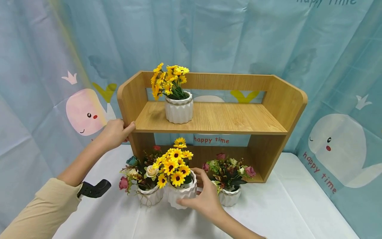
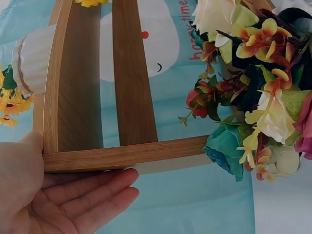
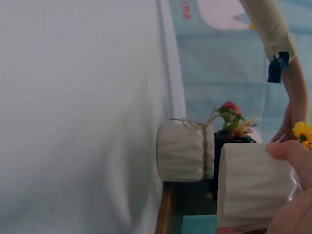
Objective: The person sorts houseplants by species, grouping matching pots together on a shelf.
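The right hand (image 1: 204, 197) holds a white pot (image 1: 179, 199) of yellow flowers (image 1: 176, 165), thumb on the near side and fingers around the far side. In the right wrist view the bottom of this pot is clear of the desk (image 1: 268, 212); seen from the head, it is in front of the shelf (image 1: 203, 132), toward the lower left corner. The left hand (image 1: 117, 135) grips the shelf's left side panel at the front edge, just where the upper board meets it; the left wrist view shows the fingers along the panel's outer face. Another white pot (image 1: 179, 111) of yellow flowers stands upright on the upper board, left of the middle and nearer the front edge than the back, with its flowers leaning toward the left end. On the desk, a pot of mixed flowers (image 1: 149, 196) with twine tied around it stands by the shelf's lower left corner, just beside the held pot. A second pot of mixed flowers (image 1: 229, 198) stands before the shelf's lower front edge, between the right hand and the lower right corner. A blue curtain (image 1: 221, 39) with whale drawings hangs behind.
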`<state>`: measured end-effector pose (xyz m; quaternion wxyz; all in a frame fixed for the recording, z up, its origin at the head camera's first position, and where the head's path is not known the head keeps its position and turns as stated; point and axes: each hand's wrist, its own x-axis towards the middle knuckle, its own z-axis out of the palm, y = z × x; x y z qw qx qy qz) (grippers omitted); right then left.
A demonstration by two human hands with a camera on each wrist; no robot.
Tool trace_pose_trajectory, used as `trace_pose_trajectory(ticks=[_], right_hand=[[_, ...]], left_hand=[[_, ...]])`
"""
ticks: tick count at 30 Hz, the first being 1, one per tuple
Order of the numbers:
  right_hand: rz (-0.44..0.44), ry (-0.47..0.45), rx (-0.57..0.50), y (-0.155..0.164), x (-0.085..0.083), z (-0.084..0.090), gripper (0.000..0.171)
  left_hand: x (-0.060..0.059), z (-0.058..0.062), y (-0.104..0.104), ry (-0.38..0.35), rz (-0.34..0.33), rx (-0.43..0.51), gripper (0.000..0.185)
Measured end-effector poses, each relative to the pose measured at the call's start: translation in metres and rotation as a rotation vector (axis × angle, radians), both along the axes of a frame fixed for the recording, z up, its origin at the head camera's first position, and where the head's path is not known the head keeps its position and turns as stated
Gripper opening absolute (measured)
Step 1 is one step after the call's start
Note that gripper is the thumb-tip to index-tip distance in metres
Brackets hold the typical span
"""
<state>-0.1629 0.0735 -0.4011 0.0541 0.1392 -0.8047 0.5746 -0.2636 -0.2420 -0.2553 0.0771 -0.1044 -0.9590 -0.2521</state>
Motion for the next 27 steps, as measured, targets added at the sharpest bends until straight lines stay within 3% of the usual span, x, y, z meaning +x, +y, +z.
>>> trace_pose_trajectory(ticks=[27], right_hand=[[-0.007, -0.027, 0.029, 0.034, 0.004, 0.088, 0.091]], left_hand=[[-0.001, 0.0, 0.0, -0.002, -0.005, -0.011, 0.059]])
